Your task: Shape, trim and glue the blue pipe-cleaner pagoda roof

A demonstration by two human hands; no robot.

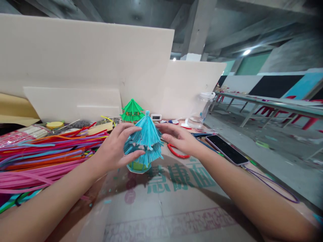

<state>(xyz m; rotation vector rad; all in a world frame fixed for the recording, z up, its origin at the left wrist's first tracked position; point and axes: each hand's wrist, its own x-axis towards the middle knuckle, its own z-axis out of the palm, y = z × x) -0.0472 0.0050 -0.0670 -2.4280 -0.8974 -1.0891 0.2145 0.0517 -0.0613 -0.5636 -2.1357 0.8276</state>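
Note:
A small light-blue pagoda model (146,131) with two fringed roof tiers stands in front of me on a printed board (161,205). Its base shows green and yellow sides with a pale blue rim. My left hand (121,144) curves around the left side, fingers and thumb spread apart, its fingertips in front of the roofs; whether they touch is hard to tell. On the right, my right hand (179,136) is cupped beside the upper roof, thumb and fingers apart, with some fingertips partly hidden behind the roof.
Behind the model is a green pagoda model (132,110), with a small digital timer (155,117) beside it. Colourful pipe cleaners (50,158) lie at left. Red-handled pliers (178,153), a phone (227,149) and a clear bottle (202,107) are at right. White panels (83,57) rise behind.

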